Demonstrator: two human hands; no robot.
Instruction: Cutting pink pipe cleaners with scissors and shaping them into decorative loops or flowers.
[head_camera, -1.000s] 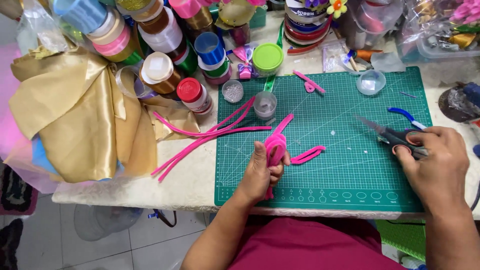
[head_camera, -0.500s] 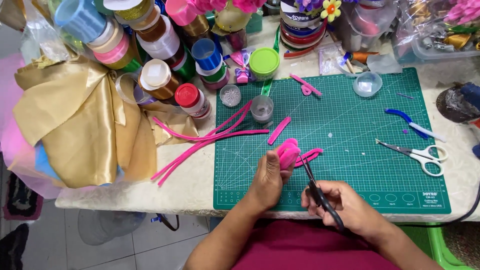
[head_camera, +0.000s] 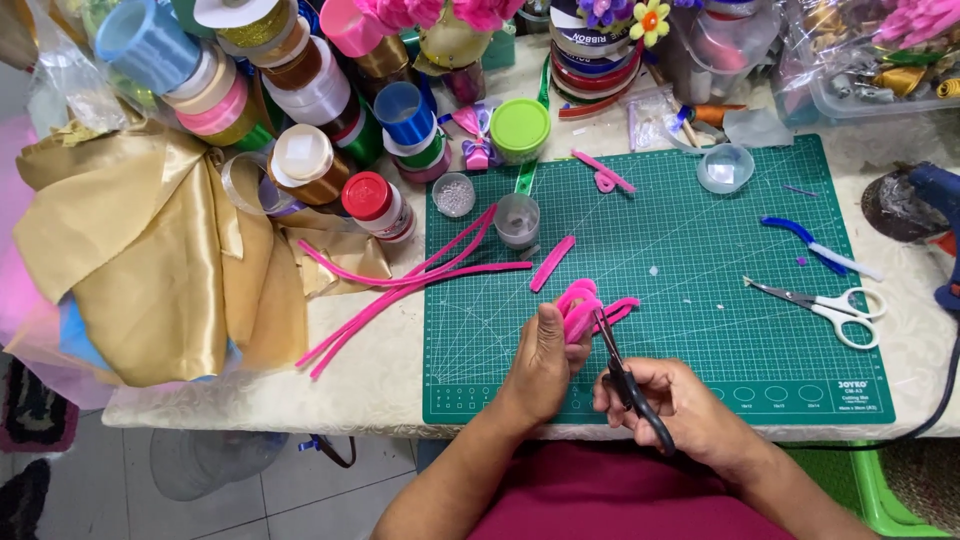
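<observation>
Pink ribbon loops (head_camera: 578, 302) sit pinched between the thumb and curled fingers of the left hand (head_camera: 545, 362), held just above the green cutting mat (head_camera: 700, 330) near its front middle. The right hand (head_camera: 680, 405) is closed round the dark handles of a pair of black scissors (head_camera: 625, 372), whose blades point up and away, their tips right against the folded loops. I cannot tell from where I stand whether the blades are parted or already closed on the ribbon.

What worries me is how near those tips come to the left thumb; a small slip or a snip placed too deep could nick the skin. The loops are only gripped by fingertips, so a sideways push from the blades could spring the folds loose and undo the shape. A cut through the wrong layer would also spoil the piece, since the layers lie stacked tightly together.

Long pink strips (head_camera: 400, 285) trail off the mat's left edge toward the gold fabric (head_camera: 150, 260), and white-handled scissors (head_camera: 830, 303) lie well apart at the right.
</observation>
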